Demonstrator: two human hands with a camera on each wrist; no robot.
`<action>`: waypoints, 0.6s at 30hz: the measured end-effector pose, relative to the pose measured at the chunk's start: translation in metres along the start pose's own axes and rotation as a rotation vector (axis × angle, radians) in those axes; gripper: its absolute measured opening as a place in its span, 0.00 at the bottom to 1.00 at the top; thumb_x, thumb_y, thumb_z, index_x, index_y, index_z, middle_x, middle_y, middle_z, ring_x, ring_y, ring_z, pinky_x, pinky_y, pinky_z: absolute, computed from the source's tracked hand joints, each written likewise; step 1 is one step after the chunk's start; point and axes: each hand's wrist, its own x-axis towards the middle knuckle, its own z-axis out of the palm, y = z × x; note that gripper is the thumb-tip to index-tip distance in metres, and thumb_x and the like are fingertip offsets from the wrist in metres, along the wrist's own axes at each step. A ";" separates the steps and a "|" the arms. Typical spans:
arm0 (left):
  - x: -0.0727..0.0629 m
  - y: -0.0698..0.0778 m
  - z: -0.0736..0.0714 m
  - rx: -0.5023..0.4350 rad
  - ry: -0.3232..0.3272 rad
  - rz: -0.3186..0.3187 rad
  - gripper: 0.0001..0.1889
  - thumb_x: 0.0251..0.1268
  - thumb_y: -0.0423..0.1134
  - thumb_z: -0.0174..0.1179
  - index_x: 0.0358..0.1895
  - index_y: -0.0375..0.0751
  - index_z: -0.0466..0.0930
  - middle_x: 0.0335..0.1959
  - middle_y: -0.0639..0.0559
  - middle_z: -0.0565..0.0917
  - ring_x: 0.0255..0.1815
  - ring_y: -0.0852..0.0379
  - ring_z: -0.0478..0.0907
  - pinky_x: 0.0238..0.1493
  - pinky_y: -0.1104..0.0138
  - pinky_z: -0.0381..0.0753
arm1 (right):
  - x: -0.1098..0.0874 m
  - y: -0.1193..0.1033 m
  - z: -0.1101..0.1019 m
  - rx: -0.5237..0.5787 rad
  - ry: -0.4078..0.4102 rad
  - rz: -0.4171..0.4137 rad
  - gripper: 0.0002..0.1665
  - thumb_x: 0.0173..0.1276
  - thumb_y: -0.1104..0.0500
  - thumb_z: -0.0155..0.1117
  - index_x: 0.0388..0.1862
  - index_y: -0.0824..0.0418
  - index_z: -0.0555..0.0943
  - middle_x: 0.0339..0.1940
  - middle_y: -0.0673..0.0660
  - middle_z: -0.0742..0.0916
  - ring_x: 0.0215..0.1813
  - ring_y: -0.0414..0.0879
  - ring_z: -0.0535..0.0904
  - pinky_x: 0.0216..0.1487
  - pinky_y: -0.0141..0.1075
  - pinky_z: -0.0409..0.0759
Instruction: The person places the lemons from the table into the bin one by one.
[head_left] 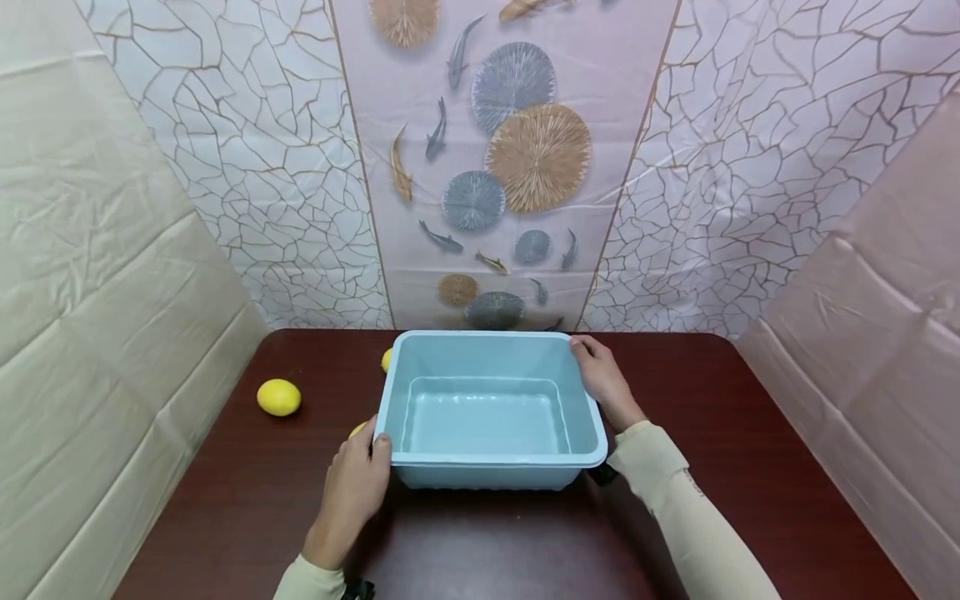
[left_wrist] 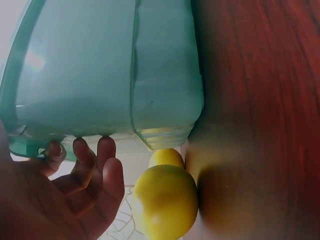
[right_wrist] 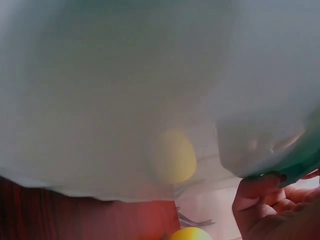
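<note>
A light blue plastic basin [head_left: 487,421] is held between both hands over the dark table, its bottom inside visible. My left hand [head_left: 354,483] grips the near left rim, thumb on top, with the fingers under it against the outer wall in the left wrist view. At the far right corner, my right hand [head_left: 603,379] holds the rim. One lemon [head_left: 278,397] lies on the table to the left. Two more, a far lemon [head_left: 386,360] and a near lemon [head_left: 357,430], are partly hidden by the basin's left side. Whether the basin touches the table, I cannot tell.
The dark red-brown table [head_left: 750,500] extends on both sides of the basin. Patterned cloth [head_left: 480,167] hangs behind its far edge, and pale cloth walls [head_left: 97,333] flank it left and right.
</note>
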 end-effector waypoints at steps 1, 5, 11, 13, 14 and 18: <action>0.001 0.000 0.000 0.003 0.000 0.005 0.27 0.81 0.42 0.43 0.77 0.38 0.71 0.70 0.38 0.79 0.67 0.36 0.79 0.60 0.36 0.77 | 0.000 0.000 -0.001 0.001 0.004 -0.005 0.32 0.89 0.42 0.41 0.78 0.60 0.70 0.71 0.65 0.78 0.67 0.59 0.76 0.68 0.56 0.74; 0.004 0.002 0.002 0.026 0.011 0.033 0.27 0.81 0.42 0.43 0.76 0.39 0.72 0.69 0.37 0.80 0.64 0.35 0.81 0.58 0.36 0.78 | -0.001 -0.003 -0.004 -0.013 0.025 -0.025 0.33 0.88 0.41 0.41 0.79 0.60 0.70 0.73 0.65 0.76 0.68 0.60 0.75 0.70 0.57 0.72; 0.002 0.001 -0.001 0.002 -0.006 0.027 0.26 0.83 0.45 0.43 0.74 0.37 0.75 0.68 0.38 0.81 0.64 0.37 0.81 0.60 0.38 0.78 | 0.001 -0.004 -0.001 -0.039 0.042 -0.035 0.32 0.89 0.43 0.42 0.79 0.61 0.70 0.73 0.66 0.77 0.68 0.60 0.76 0.68 0.56 0.74; 0.000 0.001 -0.004 -0.028 -0.034 0.012 0.25 0.85 0.46 0.43 0.73 0.37 0.74 0.69 0.37 0.80 0.66 0.39 0.79 0.63 0.39 0.77 | 0.002 -0.003 0.002 -0.042 0.046 -0.031 0.32 0.89 0.44 0.43 0.79 0.62 0.70 0.73 0.66 0.78 0.68 0.60 0.77 0.68 0.56 0.74; -0.001 0.001 -0.006 -0.038 -0.051 0.005 0.25 0.86 0.47 0.42 0.73 0.36 0.74 0.70 0.37 0.79 0.67 0.39 0.78 0.64 0.40 0.76 | 0.002 -0.003 0.003 -0.043 0.049 -0.027 0.32 0.89 0.44 0.43 0.78 0.62 0.70 0.73 0.66 0.78 0.67 0.60 0.77 0.68 0.56 0.75; -0.004 0.000 -0.012 -0.043 -0.117 -0.001 0.28 0.89 0.52 0.37 0.74 0.34 0.71 0.71 0.35 0.76 0.69 0.38 0.75 0.66 0.40 0.73 | 0.001 -0.001 0.005 -0.056 0.075 -0.017 0.30 0.89 0.46 0.45 0.77 0.62 0.72 0.71 0.66 0.80 0.65 0.59 0.79 0.65 0.54 0.77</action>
